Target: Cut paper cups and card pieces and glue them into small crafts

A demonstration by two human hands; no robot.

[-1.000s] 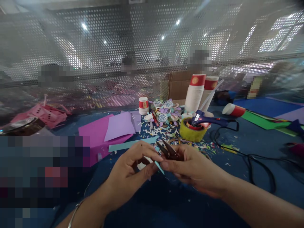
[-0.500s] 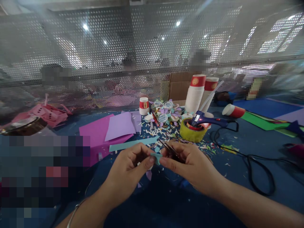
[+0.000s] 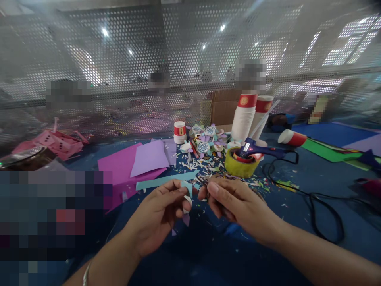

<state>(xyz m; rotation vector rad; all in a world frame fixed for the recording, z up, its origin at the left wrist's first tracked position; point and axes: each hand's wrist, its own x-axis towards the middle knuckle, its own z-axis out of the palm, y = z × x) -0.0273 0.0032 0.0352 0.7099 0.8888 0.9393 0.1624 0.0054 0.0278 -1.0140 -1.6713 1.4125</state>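
Observation:
Between the thumb and fingers of my left hand (image 3: 162,212) is a small light-blue piece of paper (image 3: 188,187). Something white shows just under it. My right hand (image 3: 238,202) is closed around scissors (image 3: 203,181); only their dark tips stick out, and the handles are hidden in the palm. The tips point up and left, apart from the paper. Beyond my hands lies a light-blue paper strip (image 3: 166,180). Purple paper bits (image 3: 186,219) show below my left hand.
Behind the scraps is a pile of small paper turtle-like figures (image 3: 204,147). A glue gun (image 3: 258,150) rests on a yellow tape roll (image 3: 238,167), its black cord (image 3: 315,198) looping right. Paper cups (image 3: 244,119) stand stacked behind. Purple sheets (image 3: 150,158) lie left; a perforated screen (image 3: 184,59) stands behind.
My hands have moved apart. The blue piece has left my right fingers and stays in my left hand. My right hand has turned, its thumb now over the scissors.

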